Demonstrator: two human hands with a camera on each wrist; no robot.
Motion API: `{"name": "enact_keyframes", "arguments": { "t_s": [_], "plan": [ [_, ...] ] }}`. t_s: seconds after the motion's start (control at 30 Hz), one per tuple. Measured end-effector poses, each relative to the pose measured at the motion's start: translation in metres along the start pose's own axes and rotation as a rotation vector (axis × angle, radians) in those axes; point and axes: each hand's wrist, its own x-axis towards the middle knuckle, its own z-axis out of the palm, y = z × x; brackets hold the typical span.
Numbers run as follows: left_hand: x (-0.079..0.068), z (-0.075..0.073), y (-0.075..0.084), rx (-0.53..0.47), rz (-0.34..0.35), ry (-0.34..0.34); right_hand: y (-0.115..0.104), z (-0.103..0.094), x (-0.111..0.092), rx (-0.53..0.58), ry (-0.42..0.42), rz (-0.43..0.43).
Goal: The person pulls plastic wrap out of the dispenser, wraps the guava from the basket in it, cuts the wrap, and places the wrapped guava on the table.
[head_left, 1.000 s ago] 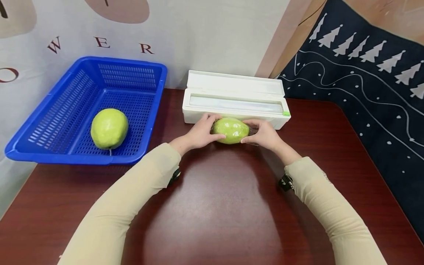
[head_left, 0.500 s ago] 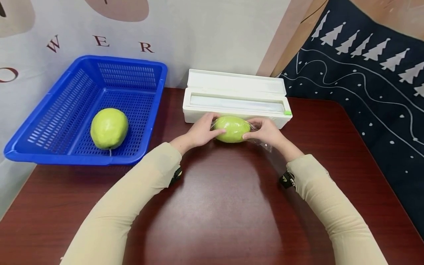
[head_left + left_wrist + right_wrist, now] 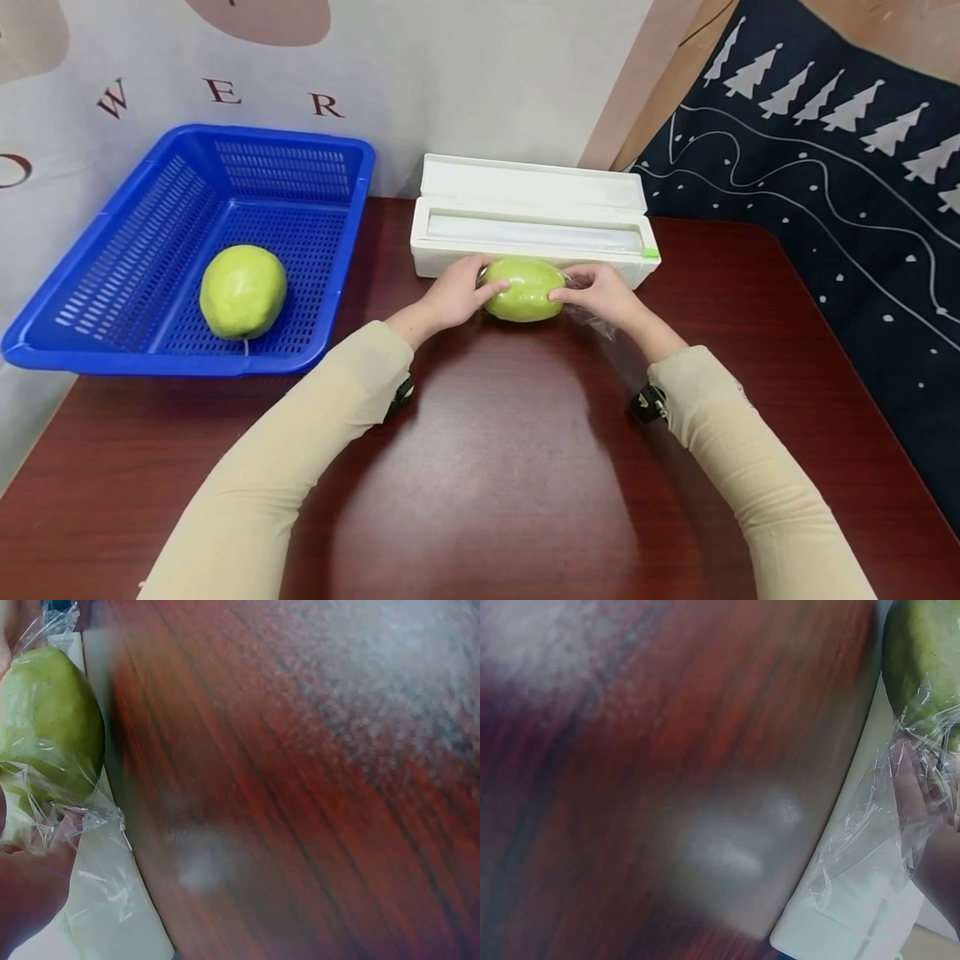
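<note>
A smooth yellow-green oval fruit (image 3: 523, 292) wrapped in clear cling film lies sideways between both hands, close against the front of a white cling film box (image 3: 442, 257). My left hand (image 3: 450, 293) grips its left end, thumb on the near face and fingers behind. At the other end, my right hand (image 3: 609, 297) holds the fruit the same way, thumb on its near side. Loose, crinkled cling film (image 3: 855, 832) trails from under the right hand in the right wrist view. More film bunches around the fruit's end (image 3: 56, 780) in the left wrist view.
A blue slotted basket (image 3: 45, 360) stands on the left with a second yellow-green fruit (image 3: 243, 292) inside. The box's lid (image 3: 532, 183) is raised, and a green slider (image 3: 650, 252) sits at its right end. All stand on a dark red wooden table (image 3: 480, 467).
The fruit stays between both hands and has shifted very slightly toward the box. Film has come into view below the right hand. The head view has moved slightly.
</note>
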Motion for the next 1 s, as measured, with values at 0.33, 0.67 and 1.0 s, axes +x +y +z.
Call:
{"name": "enact_keyframes", "arguments": {
  "t_s": [0.33,0.67,1.0],
  "plan": [
    [0.0021,0.0017,-0.0004,0.018,-0.006,0.003,0.0001,-0.0012,0.0008,-0.005,-0.013,-0.007],
    [0.0041,0.0025,-0.0011,0.02,-0.012,0.002,0.0003,-0.0017,0.0035,-0.025,-0.028,0.006],
    [0.0006,0.0055,-0.0061,-0.063,0.026,-0.013,-0.0035,-0.0017,-0.0035,-0.086,-0.027,-0.094]
  ]
}}
